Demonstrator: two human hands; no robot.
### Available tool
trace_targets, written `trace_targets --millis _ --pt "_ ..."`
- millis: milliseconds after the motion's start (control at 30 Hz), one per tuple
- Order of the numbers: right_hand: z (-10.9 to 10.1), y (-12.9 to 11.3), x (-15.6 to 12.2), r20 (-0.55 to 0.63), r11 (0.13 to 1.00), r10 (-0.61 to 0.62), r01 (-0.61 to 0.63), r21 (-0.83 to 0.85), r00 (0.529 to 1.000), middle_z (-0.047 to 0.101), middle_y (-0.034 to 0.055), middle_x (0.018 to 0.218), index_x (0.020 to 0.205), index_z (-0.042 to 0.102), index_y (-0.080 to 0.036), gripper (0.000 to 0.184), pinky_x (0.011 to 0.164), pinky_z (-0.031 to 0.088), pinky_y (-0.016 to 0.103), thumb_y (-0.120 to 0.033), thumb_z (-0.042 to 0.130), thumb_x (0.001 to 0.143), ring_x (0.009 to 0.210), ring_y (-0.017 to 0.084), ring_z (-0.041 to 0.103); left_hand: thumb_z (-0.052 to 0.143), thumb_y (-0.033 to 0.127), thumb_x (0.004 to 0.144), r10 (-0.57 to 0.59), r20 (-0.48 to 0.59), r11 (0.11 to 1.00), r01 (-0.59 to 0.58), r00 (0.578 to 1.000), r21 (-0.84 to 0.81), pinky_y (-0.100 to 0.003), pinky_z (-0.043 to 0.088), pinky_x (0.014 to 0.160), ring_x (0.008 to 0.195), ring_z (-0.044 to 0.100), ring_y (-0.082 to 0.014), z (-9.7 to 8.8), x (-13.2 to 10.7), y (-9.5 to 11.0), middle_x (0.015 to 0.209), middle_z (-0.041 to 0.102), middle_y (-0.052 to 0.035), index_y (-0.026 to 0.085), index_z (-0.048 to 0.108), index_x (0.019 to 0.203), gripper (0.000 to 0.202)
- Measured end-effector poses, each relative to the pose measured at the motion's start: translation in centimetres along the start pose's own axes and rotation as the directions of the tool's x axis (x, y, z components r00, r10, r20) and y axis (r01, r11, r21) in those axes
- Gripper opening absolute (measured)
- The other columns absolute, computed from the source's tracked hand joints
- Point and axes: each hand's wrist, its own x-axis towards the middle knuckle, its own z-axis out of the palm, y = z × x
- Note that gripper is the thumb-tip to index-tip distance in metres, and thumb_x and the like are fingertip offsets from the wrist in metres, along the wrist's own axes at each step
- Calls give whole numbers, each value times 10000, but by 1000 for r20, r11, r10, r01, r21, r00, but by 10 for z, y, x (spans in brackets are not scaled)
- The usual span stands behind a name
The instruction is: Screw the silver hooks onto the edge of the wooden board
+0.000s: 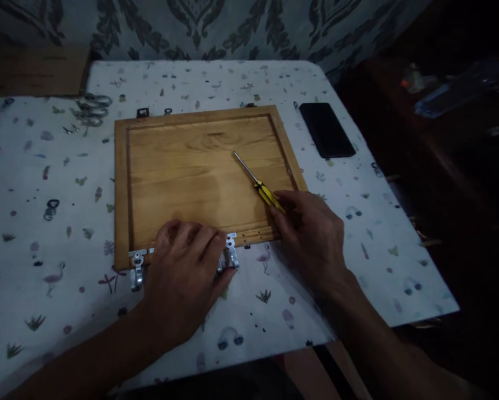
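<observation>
A framed wooden panel (178, 172) lies flat on the table. My right hand (313, 230) has its fingers closed around the yellow-and-black handle of a screwdriver (267, 194), whose metal shaft points away to the upper left over the panel. At the panel's near edge, my left hand (186, 272) bends over a silver metal hinge (231, 256), thumb and fingers gripping it; part of the hinge is hidden. Another silver hinge (137, 271) sits on the same edge, left of that hand. Small holes show in the frame's near rail, right of the gripped hinge.
A black phone (327, 130) lies right of the panel on the patterned tablecloth (66, 222). To the far left are a cardboard piece (35, 71) and a cluster of metal parts (93, 110), with small screws (71, 130) nearby. Dark clutter stands beyond the table's right edge.
</observation>
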Motion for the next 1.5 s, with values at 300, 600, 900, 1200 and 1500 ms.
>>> trace_targets --millis 300,600,900,1200,1500 --pt "-19 -22 -7 131 769 335 -351 535 933 733 43 917 1052 709 -240 138 634 550 295 -314 632 965 723 165 669 603 292 947 28 -7 1000 -28 1000 -13 -537 426 968 975 603 -306 -1 2 -1 1042 718 -94 140 655 1132 246" --pt "-14 -52 -7 518 270 259 -576 771 815 722 20 864 987 683 -250 264 730 628 326 -508 654 936 737 162 702 591 301 949 10 17 1000 -10 1000 10 -548 452 946 989 612 -322 -1 1 0 1028 711 -113 173 673 1091 208" --pt "-3 -57 -5 533 142 288 -586 798 795 633 -5 811 944 661 -224 226 683 597 246 -448 634 954 677 111 638 636 295 926 24 16 999 -24 1000 22 -570 472 951 946 601 -316 -1 0 -1 1004 684 -115 175 683 1100 217" --pt "-1 -58 -7 533 69 321 -581 811 782 629 -14 822 907 668 -219 224 652 577 207 -441 682 924 654 87 615 629 435 949 58 6 997 -58 998 44 -564 491 907 900 627 -312 -2 3 -2 960 688 -112 175 688 992 270" --pt "-4 -54 -4 534 -122 378 -531 838 756 651 -29 715 847 723 -215 244 564 567 162 -453 778 855 571 70 597 656 403 942 42 -68 999 -42 997 11 -562 465 969 998 632 -332 3 0 -2 1065 732 -116 154 658 1134 315"
